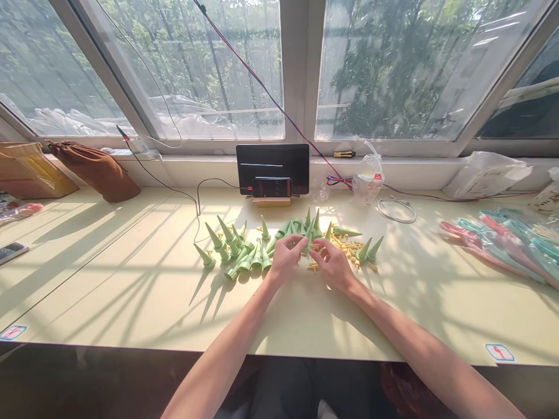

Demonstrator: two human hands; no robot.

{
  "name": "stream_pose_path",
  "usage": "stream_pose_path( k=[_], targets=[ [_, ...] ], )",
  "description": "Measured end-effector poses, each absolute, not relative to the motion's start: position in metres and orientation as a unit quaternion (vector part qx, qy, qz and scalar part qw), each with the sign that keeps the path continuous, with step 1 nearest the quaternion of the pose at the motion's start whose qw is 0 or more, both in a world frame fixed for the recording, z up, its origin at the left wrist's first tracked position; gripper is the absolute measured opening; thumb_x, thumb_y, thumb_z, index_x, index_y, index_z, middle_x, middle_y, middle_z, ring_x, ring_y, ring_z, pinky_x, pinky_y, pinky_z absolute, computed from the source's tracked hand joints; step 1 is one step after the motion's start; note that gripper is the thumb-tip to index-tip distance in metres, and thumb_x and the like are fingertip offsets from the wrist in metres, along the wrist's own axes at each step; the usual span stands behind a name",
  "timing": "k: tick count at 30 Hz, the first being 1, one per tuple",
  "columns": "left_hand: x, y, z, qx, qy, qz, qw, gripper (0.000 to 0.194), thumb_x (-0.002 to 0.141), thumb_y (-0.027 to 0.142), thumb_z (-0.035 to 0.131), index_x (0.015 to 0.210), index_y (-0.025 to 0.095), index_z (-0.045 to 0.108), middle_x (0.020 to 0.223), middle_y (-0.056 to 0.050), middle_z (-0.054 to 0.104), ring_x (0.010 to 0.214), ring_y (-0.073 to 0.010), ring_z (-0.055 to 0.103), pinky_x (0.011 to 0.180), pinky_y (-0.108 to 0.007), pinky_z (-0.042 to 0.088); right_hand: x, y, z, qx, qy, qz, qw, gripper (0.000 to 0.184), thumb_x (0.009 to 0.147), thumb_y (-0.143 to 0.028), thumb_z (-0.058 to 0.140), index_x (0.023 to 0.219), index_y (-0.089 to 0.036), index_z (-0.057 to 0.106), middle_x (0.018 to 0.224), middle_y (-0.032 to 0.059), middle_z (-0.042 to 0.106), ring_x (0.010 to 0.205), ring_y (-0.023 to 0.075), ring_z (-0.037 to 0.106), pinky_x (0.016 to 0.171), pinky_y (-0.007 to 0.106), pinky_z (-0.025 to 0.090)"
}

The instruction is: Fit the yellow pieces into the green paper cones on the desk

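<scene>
Several green plastic cones stand and lie in a cluster on the pale table. Small yellow pieces are heaped just right of them. My left hand and my right hand meet over the middle of the pile, fingers pinched together around a green cone held between them. Two more cones stand upright at the right edge of the heap.
A dark tablet with a phone on a wooden stand sits by the window. Also on the table are a brown pouch at left, a plastic bag, a coiled cable, and packaged pink and teal items at right.
</scene>
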State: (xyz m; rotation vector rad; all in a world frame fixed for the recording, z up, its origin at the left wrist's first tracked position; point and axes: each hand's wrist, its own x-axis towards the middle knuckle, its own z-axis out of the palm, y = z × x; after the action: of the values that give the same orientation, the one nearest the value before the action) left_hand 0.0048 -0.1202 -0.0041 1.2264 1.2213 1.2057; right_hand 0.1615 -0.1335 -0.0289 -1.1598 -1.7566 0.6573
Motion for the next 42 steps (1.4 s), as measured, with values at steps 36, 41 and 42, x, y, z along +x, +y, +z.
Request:
stream_pose_path(
  k=[36, 41, 42],
  targets=[
    [0.004, -0.121, -0.009, 0.544, 0.443, 0.478, 0.529, 0.034, 0.076, 0.048, 0.073, 0.090, 0.017, 0.069, 0.064, 0.002, 0.055, 0.044, -0.0041, 0.038, 0.042, -0.021, 0.028, 0.168, -0.131, -0.031, -0.460, -0.725, 0.233, 0.457, 0.034, 0.097, -0.038, 0.046, 0.070, -0.020, 0.055, 0.061, 0.0001, 0.058, 0.056, 0.0149, 0.052, 0.057, 0.028, 0.040],
    [0.003, -0.119, -0.013, 0.579, 0.424, 0.463, 0.520, 0.038, 0.077, 0.049, 0.073, 0.097, 0.016, 0.072, 0.059, 0.003, 0.053, 0.044, -0.0060, 0.042, 0.044, -0.021, 0.035, 0.167, -0.132, -0.031, -0.476, -0.696, 0.273, 0.462, 0.042, 0.099, -0.043, 0.040, 0.062, -0.022, 0.043, 0.052, -0.0012, 0.051, 0.048, 0.0143, 0.047, 0.052, 0.028, 0.038],
    [0.003, -0.119, -0.014, 0.590, 0.422, 0.460, 0.512, 0.039, 0.077, 0.048, 0.072, 0.098, 0.016, 0.072, 0.058, 0.003, 0.054, 0.044, -0.0065, 0.043, 0.044, -0.022, 0.037, 0.167, -0.132, -0.030, -0.478, -0.691, 0.282, 0.463, 0.043, 0.099, -0.045, 0.039, 0.062, -0.023, 0.042, 0.051, -0.0014, 0.050, 0.047, 0.0143, 0.046, 0.051, 0.028, 0.038]
  ],
)
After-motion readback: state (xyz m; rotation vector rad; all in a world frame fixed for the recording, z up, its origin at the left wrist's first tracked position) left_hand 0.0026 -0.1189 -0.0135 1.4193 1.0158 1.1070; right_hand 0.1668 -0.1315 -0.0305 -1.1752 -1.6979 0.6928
